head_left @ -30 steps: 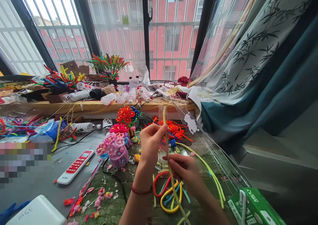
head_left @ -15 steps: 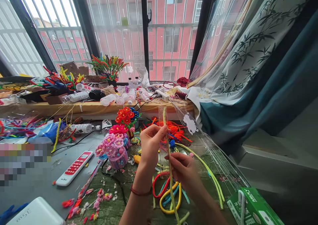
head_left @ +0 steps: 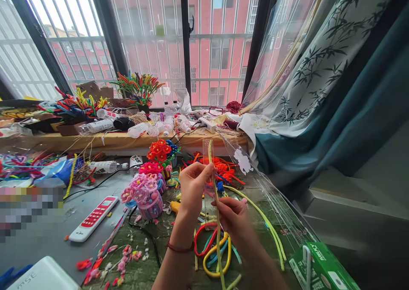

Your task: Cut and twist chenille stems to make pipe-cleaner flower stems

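A pale yellow pipe cleaner [head_left: 218, 243] runs upright through both hands. My left hand [head_left: 191, 187] pinches its upper part between thumb and fingers, together with a clear, ruler-like plastic strip [head_left: 207, 148] lying along it. Lower down, my right hand [head_left: 234, 215] pinches the same pipe cleaner with thumb and forefinger. Beneath the hands, yellow, red and teal pipe cleaners [head_left: 229, 262] lie in loops on the table. More light-yellow pipe cleaners [head_left: 271, 224] curve along the table to the right of my right hand.
Pink pipe-cleaner flowers in a striped pot [head_left: 151, 207] stand left of my hands, with red flowers [head_left: 159, 149] behind. A white remote [head_left: 94, 218] lies farther left. Fluffy scraps [head_left: 126, 256] litter the tabletop. At front right is a green box [head_left: 322, 266]; bottles [head_left: 139, 130] crowd the windowsill.
The view has shifted slightly, so the surroundings appear a little displaced. Both hands keep their grip on the pale yellow pipe cleaner, with hardly any movement.
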Motion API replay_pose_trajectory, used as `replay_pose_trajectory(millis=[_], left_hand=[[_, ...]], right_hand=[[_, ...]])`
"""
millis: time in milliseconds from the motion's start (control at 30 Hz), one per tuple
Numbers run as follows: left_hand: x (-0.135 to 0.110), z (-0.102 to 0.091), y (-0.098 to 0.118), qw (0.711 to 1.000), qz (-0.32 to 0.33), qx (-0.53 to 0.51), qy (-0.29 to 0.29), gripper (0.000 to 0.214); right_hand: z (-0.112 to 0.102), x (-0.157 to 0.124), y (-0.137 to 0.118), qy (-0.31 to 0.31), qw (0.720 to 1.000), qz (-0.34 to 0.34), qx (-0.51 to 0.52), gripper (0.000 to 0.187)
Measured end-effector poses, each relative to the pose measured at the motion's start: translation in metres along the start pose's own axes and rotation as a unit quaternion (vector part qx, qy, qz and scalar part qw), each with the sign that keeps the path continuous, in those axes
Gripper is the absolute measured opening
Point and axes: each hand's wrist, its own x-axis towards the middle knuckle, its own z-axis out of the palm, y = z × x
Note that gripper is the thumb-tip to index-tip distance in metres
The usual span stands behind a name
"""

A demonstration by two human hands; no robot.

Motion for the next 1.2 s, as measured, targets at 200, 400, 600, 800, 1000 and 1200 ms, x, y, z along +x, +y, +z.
replay_pose_trajectory(millis=[200,400,600,800,1000,1200], left_hand=[[-0.001,0.002,0.0,1.0,0.007,0.0,0.004,0.026],[-0.002,0.002,0.003,1.0,0.013,0.004,0.007,0.024],[-0.002,0.001,0.001,1.0,0.011,0.002,0.005,0.024],[0.005,-0.005,-0.001,0.999,0.017,0.014,0.035,0.027],[0.003,-0.031,-0.014,0.978,0.024,0.188,0.086,0.036],[-0.048,-0.03,-0.05,0.889,-0.071,0.447,-0.064,0.032]], right_hand=[[0.0,0.001,-0.002,0.011,1.0,-0.005,-0.006,0.029],[0.0,0.002,-0.002,0.011,1.0,0.006,0.014,0.025],[0.002,0.001,-0.002,0.003,1.0,-0.001,0.004,0.024],[-0.006,0.005,-0.006,0.037,0.989,-0.074,-0.12,0.028],[-0.023,0.012,-0.017,0.105,0.965,-0.143,-0.19,0.031],[-0.033,0.019,-0.015,0.111,0.978,-0.146,-0.103,0.033]])
